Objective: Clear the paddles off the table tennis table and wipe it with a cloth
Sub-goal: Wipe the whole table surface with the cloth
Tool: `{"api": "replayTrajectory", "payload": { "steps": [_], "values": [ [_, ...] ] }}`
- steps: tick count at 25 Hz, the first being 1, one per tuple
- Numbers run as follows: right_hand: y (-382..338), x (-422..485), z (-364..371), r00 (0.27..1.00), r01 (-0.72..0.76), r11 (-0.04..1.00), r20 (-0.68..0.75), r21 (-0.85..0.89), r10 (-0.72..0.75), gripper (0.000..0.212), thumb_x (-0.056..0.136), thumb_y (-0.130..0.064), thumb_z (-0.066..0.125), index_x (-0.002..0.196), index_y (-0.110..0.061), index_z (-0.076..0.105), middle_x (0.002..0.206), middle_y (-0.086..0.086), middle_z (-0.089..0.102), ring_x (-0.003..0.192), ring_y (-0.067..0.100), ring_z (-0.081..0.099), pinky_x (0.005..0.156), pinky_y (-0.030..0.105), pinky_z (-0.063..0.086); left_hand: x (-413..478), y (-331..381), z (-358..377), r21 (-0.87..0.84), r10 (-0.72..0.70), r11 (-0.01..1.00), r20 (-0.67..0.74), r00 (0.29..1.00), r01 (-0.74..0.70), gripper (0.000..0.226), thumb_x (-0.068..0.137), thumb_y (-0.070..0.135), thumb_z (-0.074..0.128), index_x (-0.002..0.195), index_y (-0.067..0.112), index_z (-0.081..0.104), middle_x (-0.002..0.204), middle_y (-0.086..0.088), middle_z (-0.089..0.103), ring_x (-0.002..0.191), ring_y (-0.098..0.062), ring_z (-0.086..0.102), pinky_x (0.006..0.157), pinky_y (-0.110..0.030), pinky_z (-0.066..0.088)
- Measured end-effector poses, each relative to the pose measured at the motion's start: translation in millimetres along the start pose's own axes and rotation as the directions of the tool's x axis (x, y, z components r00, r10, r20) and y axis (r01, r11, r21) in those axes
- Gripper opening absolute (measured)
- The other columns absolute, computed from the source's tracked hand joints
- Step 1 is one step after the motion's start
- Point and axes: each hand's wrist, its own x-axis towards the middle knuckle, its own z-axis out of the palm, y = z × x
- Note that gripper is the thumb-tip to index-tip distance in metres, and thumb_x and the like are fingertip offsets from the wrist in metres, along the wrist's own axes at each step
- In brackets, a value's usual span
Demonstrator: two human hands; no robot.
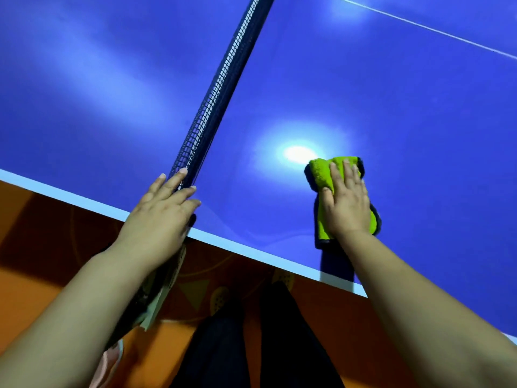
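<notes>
The blue table tennis table [391, 107] fills the upper view, its white near edge running from left down to the right. A folded green cloth [321, 175] with a dark border lies on the table just right of the net. My right hand [347, 200] presses flat on it with straight fingers. My left hand [162, 214] rests with straight fingers on the near end of the black net [221, 79], over the table's edge. No paddle is in view.
The net post and clamp [162, 287] hang below the table edge under my left wrist. An orange patterned floor [42, 233] lies below, with my dark trouser legs [251, 345] close to the table. A white line [425, 28] crosses the far right.
</notes>
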Motion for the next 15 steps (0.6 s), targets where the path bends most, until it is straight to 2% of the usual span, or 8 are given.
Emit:
{"api": "replayTrajectory", "payload": {
  "steps": [5, 9, 12, 15],
  "values": [
    [8, -56, 1, 0.941, -0.331, 0.942, -0.061, 0.052, 0.333, 0.058, 0.098, -0.029, 0.045, 0.152, -0.022, 0.024, 0.161, 0.005, 0.01, 0.148, 0.023, 0.006, 0.118, 0.04, 0.009, -10, -5, -1, -0.027, 0.029, 0.999, -0.014, 0.999, -0.03, 0.035, 0.065, 0.008, 0.079, 0.098, 0.008, 0.07, 0.113, -0.011, 0.066, 0.133, -0.032, 0.037, 0.107, -0.05, 0.026],
    [-42, -85, 17, 0.87, -0.489, 0.871, -0.048, 0.057, 0.491, 0.063, 0.097, -0.033, 0.044, 0.153, -0.02, 0.017, 0.161, 0.01, 0.005, 0.148, 0.027, 0.003, 0.118, 0.042, 0.005, -23, -16, -6, -0.029, 0.086, 0.996, -0.047, 0.995, -0.087, 0.039, 0.062, 0.013, 0.083, 0.098, 0.011, 0.07, 0.106, -0.007, 0.068, 0.129, -0.031, 0.042, 0.107, -0.045, 0.026],
    [-102, -83, 29, 0.883, -0.468, 0.882, -0.01, 0.059, 0.47, 0.067, 0.096, -0.035, 0.042, 0.154, -0.02, 0.01, 0.161, 0.011, 0.0, 0.148, 0.028, -0.002, 0.118, 0.043, 0.0, -36, -25, -13, -0.02, 0.101, 0.995, -0.061, 0.993, -0.102, 0.048, 0.055, 0.01, 0.085, 0.1, 0.01, 0.07, 0.105, -0.007, 0.069, 0.126, -0.032, 0.047, 0.109, -0.041, 0.024],
    [-152, -69, 39, 0.942, -0.335, 0.942, 0.041, 0.016, 0.334, 0.068, 0.097, -0.038, 0.038, 0.154, -0.023, 0.005, 0.161, 0.01, -0.005, 0.148, 0.027, -0.006, 0.119, 0.044, -0.002, -51, -28, -16, -0.054, 0.101, 0.993, -0.086, 0.991, -0.106, 0.05, 0.051, 0.007, 0.083, 0.099, 0.008, 0.071, 0.105, -0.008, 0.069, 0.124, -0.033, 0.049, 0.107, -0.037, 0.016]
  ]
}}
